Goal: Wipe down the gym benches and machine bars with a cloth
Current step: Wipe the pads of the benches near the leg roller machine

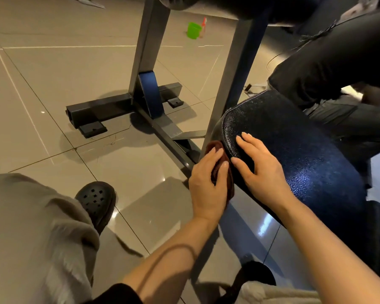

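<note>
While the cloth is pressed to the pad's side, I log how the job stands, line by line.

Cloth: the brown cloth (217,165) sits bunched between my left hand and the near-left edge of the pad, touching both.

Left hand: my left hand (207,183) presses the cloth against the pad's side wall; the fingers lie almost straight over the fold, with a slight curl at the tips, so I read it as pressing more than gripping.

Right hand: my right hand (259,165) lies flat on top of the pad, fingers spread and relaxed, holding nothing; I judge it steadies the pad.

Pad: the dark blue pad (305,154) runs from the centre to the near right; its top shines, but I cannot tell whether that is wiped wet or plain gloss.

Frame: the grey post (233,84) just behind the cloth and the floor bars (119,106) to the far left show no sign of wiping either way.

Upper pad: the black pad (206,5) at the far edge is mostly out of view.

Bucket: a green bucket (194,30) stands far off on the tiles, well apart from my hands.

Done: I judge only this pad's edge is in hand.

Left: I reckon the posts, the floor bars and the other padding are yet to do.
</note>
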Motion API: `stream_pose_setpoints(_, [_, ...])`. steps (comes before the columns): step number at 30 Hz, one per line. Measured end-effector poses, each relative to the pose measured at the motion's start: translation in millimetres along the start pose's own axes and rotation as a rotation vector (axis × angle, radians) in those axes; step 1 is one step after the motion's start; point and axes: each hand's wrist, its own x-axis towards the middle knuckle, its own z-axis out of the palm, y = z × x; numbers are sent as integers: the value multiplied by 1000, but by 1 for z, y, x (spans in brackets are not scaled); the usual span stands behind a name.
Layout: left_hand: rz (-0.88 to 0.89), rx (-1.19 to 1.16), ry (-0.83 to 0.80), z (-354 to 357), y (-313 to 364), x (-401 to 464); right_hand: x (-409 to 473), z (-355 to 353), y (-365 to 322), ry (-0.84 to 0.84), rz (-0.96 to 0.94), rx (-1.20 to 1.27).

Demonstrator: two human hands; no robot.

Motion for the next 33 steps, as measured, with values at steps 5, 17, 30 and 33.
stream_pose_setpoints(5, [-67,-6,68,0,-4,24,-1,1,0,13,-11,-9])
stream_pose_setpoints(17, [-32,7,37,3,-9,61,3,3,6,42,-50,-15])
stream_pose_setpoints(30, [4,59,18,5,4,86,27,-7,7,178,-83,72])
stream_pose_setpoints(33, [2,8,5,5,3,76,31,-1,3,140,-56,54])
